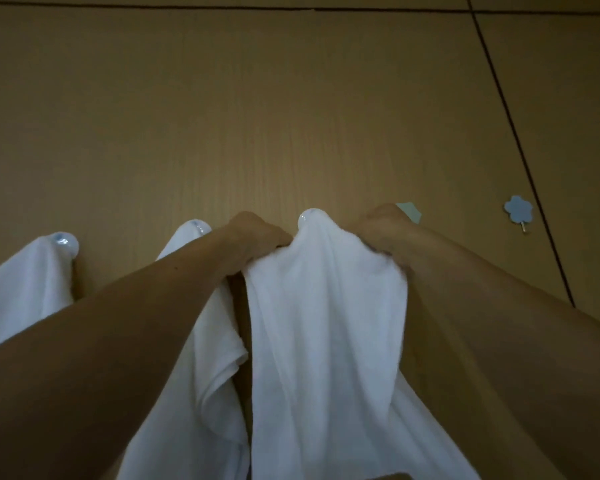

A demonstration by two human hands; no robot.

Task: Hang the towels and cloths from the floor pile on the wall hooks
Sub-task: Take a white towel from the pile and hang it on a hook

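Note:
A white towel [323, 323] drapes from a rounded hook [309, 216] on the wooden wall. My left hand [253, 237] grips the towel's top edge just left of that hook. My right hand [385, 233] grips the cloth on the hook's right side. Two more white towels hang to the left, one [201, 341] partly behind my left forearm from a hook [196, 226], the other [25, 282] at the far left from a hook [63, 241]. The floor pile is out of view.
A pale green hook plate [411, 211] peeks out behind my right hand. A blue flower-shaped hook [516, 209] with nothing on it is further right. A dark seam [520, 150] runs down the wall panel at the right.

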